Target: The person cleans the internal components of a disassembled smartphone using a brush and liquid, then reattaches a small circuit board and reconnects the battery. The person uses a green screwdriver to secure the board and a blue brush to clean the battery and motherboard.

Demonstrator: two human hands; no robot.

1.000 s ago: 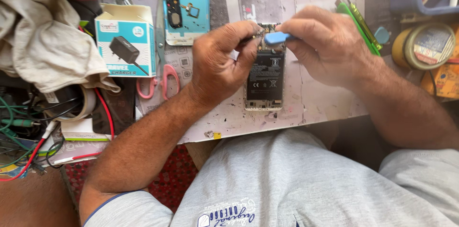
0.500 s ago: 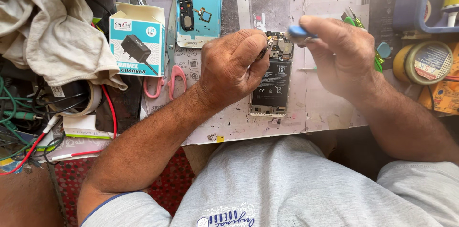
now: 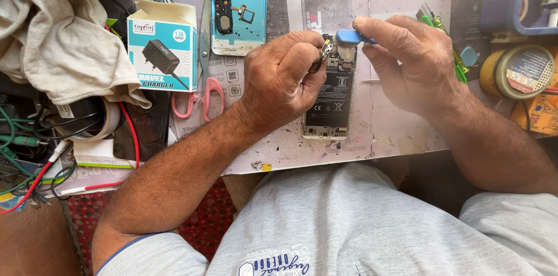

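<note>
The opened phone (image 3: pixel 330 99) lies flat at the bench centre, back side up. The left hand (image 3: pixel 283 78) rests over its left edge, fingertips pinching a small metal part at the far end. The right hand (image 3: pixel 410 61) pinches a blue tool (image 3: pixel 349 36) over that end. Pink scissors (image 3: pixel 199 99) lie to the left.

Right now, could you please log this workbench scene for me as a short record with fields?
Left hand: pinching a small metal part at the top of the opened phone
Right hand: holding a blue-handled tool over the phone's top end
Phone: back off, lying flat on the work mat
Beyond: blue phone back cover
Left side: charger box, pink-handled scissors, crumpled cloth
Right side: tape roll
</note>
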